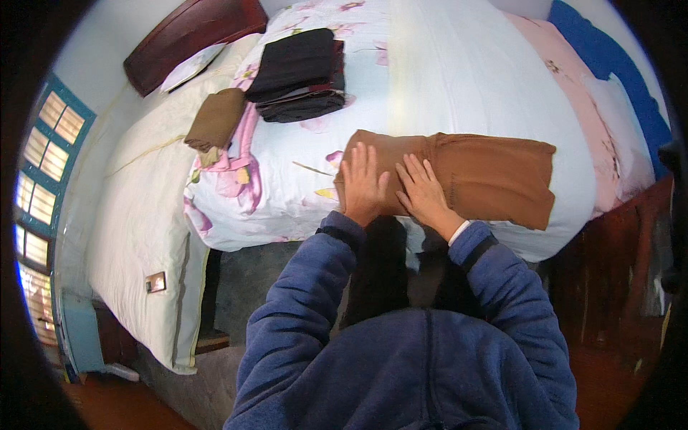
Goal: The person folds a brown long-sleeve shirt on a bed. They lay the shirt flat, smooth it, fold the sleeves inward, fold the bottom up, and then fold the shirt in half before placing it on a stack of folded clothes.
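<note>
A brown cloth garment [494,177], folded into a long flat shape, lies crosswise near the front edge of a bed. My left hand [365,183] rests flat on its left part, fingers apart. Just to the right, my right hand [424,188] lies palm down on the same garment, near its middle, with its fingers spread. Neither hand grips the cloth. Beyond my left hand sits a stack of folded dark clothes [295,70]. A folded olive-brown garment [216,119] lies left of that stack, beside pink cloth [244,137].
The bed carries a white floral sheet [290,199]. A cream-covered mattress [140,215] adjoins on the left, with a small flat object [156,282] on it. A dark wooden headboard [193,43] stands behind. Pillows [618,118] and blue fabric [602,48] are at the right.
</note>
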`<state>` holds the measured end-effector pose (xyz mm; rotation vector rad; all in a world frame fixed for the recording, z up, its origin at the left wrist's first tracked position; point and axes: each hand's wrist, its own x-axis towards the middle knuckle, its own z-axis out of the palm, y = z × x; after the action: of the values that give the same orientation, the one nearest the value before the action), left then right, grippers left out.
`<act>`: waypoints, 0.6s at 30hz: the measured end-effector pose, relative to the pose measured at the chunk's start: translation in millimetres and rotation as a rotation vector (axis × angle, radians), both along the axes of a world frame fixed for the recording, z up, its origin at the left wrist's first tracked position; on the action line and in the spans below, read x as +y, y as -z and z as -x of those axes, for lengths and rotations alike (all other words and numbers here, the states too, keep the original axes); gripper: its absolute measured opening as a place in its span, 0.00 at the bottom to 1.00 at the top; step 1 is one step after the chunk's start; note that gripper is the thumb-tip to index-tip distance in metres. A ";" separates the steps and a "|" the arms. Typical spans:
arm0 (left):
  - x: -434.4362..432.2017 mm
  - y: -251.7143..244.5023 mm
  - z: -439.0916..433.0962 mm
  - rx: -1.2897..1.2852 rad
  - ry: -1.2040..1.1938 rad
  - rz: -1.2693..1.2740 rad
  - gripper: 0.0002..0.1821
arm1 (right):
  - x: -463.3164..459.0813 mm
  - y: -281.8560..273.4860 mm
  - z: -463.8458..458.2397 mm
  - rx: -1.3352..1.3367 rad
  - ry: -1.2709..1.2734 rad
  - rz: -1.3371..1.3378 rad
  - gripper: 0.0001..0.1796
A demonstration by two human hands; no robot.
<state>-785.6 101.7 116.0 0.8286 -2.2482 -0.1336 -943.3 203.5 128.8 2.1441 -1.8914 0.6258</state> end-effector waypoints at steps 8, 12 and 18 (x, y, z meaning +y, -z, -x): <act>14.1 26.6 63.9 -0.200 -0.017 -0.046 0.38 | 63.5 6.9 40.9 -0.108 0.061 0.018 0.33; 10.1 33.7 64.1 -0.244 -0.015 -0.072 0.39 | 107.2 14.1 68.2 -0.209 0.141 0.018 0.33; 21.3 6.9 64.5 -0.231 0.033 -0.163 0.37 | 148.2 17.9 112.5 -0.390 0.420 0.145 0.30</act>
<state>-850.1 123.0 109.1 0.9341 -2.4938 -0.2505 -1055.7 351.7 110.9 1.5450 -2.3127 1.1014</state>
